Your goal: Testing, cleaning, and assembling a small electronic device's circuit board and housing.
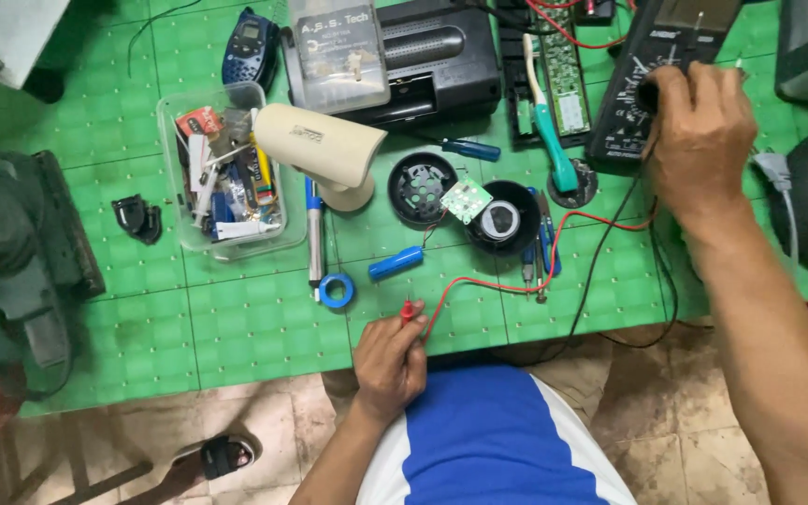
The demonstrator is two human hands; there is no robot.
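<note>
tub holds tools; left hand pinches probe.

On the green mat, the left hand at six o'clock pinches a red probe while the right hand at two o'clock grips the dial of a black multimeter, red lead trailing between them.

Left hand curled near body; right hand stretched forward, fingers bent.
</note>
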